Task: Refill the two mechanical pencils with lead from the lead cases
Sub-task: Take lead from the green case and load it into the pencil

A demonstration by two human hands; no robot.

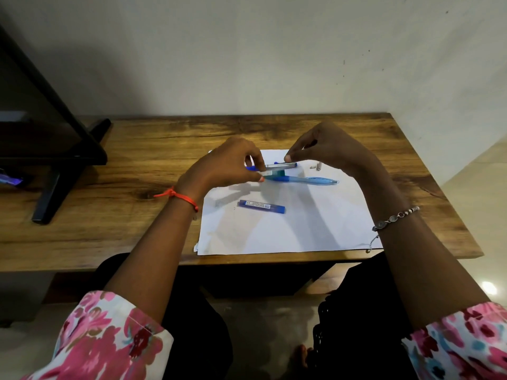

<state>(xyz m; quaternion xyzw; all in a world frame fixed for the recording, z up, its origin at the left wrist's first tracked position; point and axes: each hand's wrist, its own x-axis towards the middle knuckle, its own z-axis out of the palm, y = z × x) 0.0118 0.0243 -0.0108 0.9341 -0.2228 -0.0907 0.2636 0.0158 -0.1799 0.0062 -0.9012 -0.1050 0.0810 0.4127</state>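
My left hand (230, 163) grips the left end of a slim clear barrel with a blue tip (281, 165), held level just above the paper; I cannot tell whether it is a pencil or a lead case. The left thumb also presses a small white-and-teal piece (274, 174). My right hand (329, 149) pinches thumb and forefinger onto the top of the clear barrel near its right end. A light-blue mechanical pencil (310, 180) lies on the paper just below, tip pointing right. A dark-blue lead case (262, 206) lies flat nearer to me.
A white sheet of paper (315, 229) covers the right half of the wooden table (123, 165). A small grey cap and a tiny piece (318, 166) lie on the sheet's far right. A black monitor stand (55, 171) occupies the left. The wall runs along the table's far edge.
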